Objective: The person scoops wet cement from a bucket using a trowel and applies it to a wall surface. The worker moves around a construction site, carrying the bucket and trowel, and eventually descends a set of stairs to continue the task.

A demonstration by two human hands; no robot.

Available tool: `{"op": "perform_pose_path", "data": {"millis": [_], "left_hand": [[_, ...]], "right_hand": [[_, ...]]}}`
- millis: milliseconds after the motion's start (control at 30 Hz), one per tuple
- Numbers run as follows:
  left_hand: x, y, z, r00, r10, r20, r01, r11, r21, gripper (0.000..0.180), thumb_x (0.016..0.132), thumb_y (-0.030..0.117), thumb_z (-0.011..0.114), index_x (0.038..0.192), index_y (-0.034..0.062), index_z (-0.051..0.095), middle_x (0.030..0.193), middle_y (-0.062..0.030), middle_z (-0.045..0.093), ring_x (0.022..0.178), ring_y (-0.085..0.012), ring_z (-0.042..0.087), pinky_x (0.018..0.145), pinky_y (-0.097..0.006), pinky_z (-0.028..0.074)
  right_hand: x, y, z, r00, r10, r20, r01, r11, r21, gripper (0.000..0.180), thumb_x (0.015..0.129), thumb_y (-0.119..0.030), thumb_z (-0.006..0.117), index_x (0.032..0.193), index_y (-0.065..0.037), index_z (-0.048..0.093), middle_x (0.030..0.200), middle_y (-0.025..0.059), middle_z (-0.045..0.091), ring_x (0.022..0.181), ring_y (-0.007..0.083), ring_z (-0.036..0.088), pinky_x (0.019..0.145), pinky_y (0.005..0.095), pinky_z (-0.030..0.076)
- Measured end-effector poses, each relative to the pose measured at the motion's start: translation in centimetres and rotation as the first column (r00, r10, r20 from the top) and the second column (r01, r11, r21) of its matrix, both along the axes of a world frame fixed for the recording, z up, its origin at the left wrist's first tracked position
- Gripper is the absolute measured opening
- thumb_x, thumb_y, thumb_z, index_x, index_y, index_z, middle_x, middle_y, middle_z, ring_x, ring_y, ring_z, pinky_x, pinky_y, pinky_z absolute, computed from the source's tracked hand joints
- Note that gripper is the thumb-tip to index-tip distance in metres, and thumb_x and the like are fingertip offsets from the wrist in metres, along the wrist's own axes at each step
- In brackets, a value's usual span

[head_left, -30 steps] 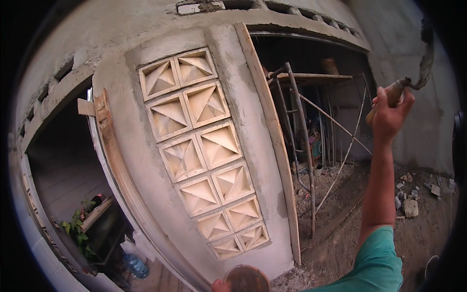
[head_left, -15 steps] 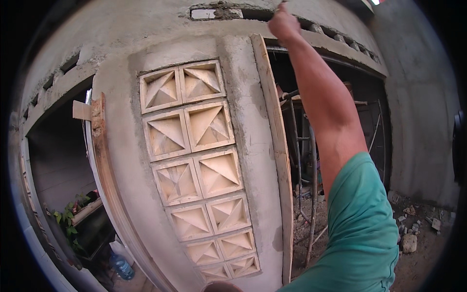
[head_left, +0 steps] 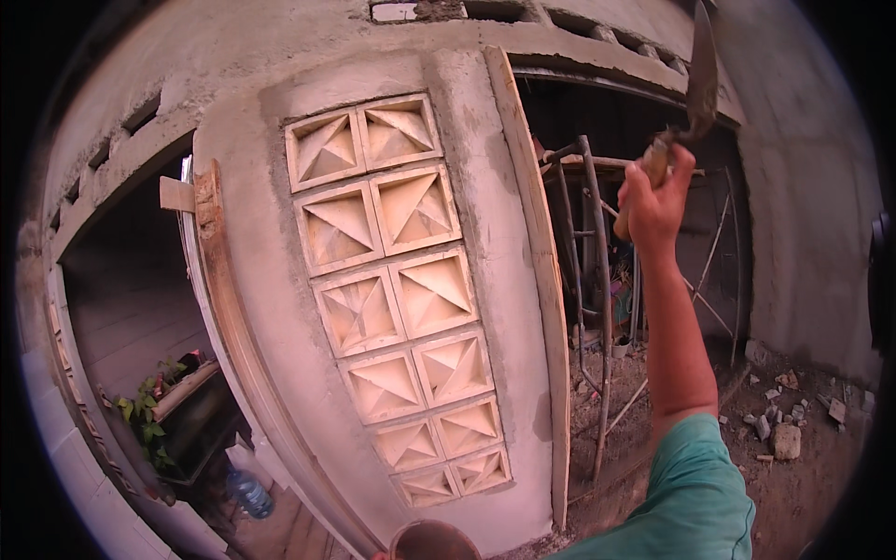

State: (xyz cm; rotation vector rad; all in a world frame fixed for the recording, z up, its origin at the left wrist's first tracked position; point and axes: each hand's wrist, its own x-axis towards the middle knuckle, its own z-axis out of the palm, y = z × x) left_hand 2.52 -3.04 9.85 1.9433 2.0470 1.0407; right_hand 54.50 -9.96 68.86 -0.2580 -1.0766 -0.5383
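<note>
My right hand (head_left: 653,191) is raised in front of the dark opening at the right, closed around the wooden handle of a trowel (head_left: 695,93) whose metal blade points upward. My arm in a teal sleeve (head_left: 691,495) comes up from the lower right. Left of the hand stands a plastered wall panel with a column of patterned vent blocks (head_left: 397,289), edged by an upright wooden board (head_left: 537,280). My left hand is out of view.
A metal scaffold frame (head_left: 597,308) stands inside the right opening. Rubble and stones (head_left: 784,429) lie on the dirt at the right. At the lower left are a plant (head_left: 140,411), a plastic bottle (head_left: 250,493) and a dark doorway. A round rim (head_left: 434,541) shows at the bottom edge.
My right arm, stretched up to the top of the wall half a second ago, has come down and to the right; the trowel is now held upright before the opening.
</note>
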Motion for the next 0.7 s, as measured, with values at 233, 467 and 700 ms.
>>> {"op": "perform_pose_path", "data": {"millis": [233,467,700], "left_hand": [[-2.7,-4.7,1.5,0.983,-0.178,-0.055,0.183,0.976,0.119,0.019,0.084,0.023,0.060,0.093,0.0082,0.068,0.087,-0.0146,0.065,0.085,-0.0360,0.061,0.073,-0.051,0.048],[-3.9,-7.2,2.6,0.829,-0.296,0.474,0.254,0.955,0.153,0.008,0.072,0.004,0.061,0.072,0.0063,0.053,0.067,-0.0035,0.052,0.064,-0.0166,0.048,0.056,-0.035,0.039],[-3.5,-12.3,5.6,0.890,-0.181,0.419,0.180,0.983,0.043,0.012,0.066,0.005,0.066,0.074,0.0002,0.058,0.066,-0.0119,0.060,0.063,-0.0184,0.056,0.061,-0.038,0.047]], "right_hand": [[-5.6,-5.6,-25.7,0.987,0.095,-0.127,-0.147,0.846,-0.512,0.046,0.089,-0.002,0.055,0.130,-0.009,0.034,0.089,0.0054,0.050,0.064,0.0083,0.050,0.053,0.0240,0.043],[-14.2,-14.9,-43.1,0.971,0.224,-0.089,-0.045,-0.193,-0.980,0.052,0.080,-0.018,0.068,0.127,-0.007,0.051,0.099,0.0144,0.062,0.094,0.0203,0.061,0.082,0.0355,0.051],[-20.3,-17.9,-45.9,0.743,0.623,0.244,0.543,-0.350,-0.763,0.054,0.082,-0.033,0.061,0.129,-0.008,0.053,0.107,0.0238,0.065,0.098,0.0408,0.064,0.085,0.0487,0.050]]}}
